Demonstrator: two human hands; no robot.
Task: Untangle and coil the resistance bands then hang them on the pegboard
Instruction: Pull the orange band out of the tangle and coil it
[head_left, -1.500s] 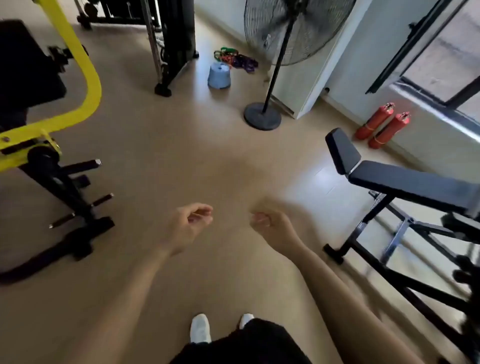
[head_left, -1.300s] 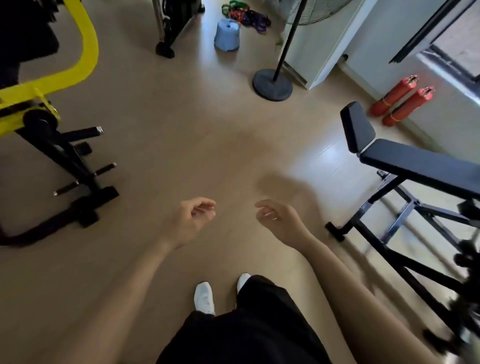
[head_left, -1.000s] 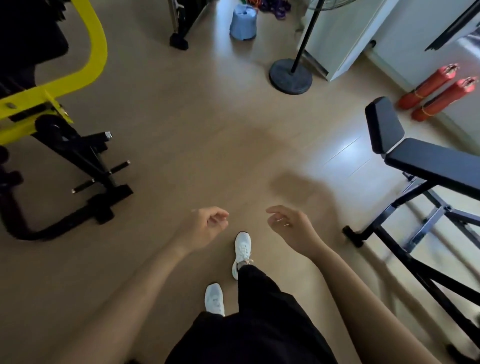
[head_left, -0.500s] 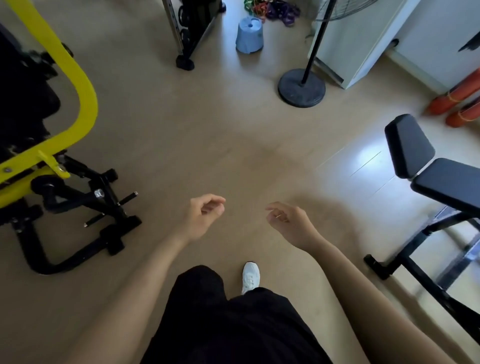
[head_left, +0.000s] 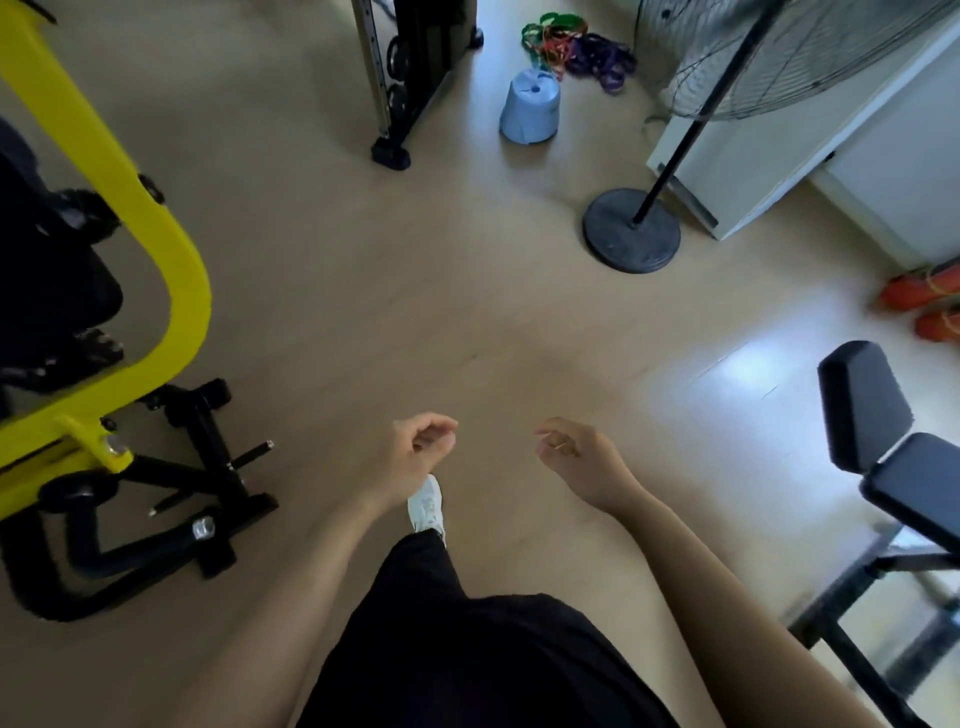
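A tangled heap of resistance bands (head_left: 576, 47), green, red, orange and purple, lies on the floor at the far end of the room, behind a blue upturned stool (head_left: 531, 111). My left hand (head_left: 418, 454) and my right hand (head_left: 576, 457) hang in front of me at waist height, far from the bands. Both hands hold nothing, with the fingers loosely curled. No pegboard is in view.
A yellow and black exercise machine (head_left: 104, 322) fills the left side. A black weight rack (head_left: 410, 78) stands ahead on the left. A fan on a round base (head_left: 631, 228) stands right of the stool, a black bench (head_left: 893, 457) at the right, red extinguishers (head_left: 930, 301) by the wall.
I have walked forward across the floor, so the bands, stool and fan base are nearer and larger. The bench has slid to the right edge. My hands stay empty.
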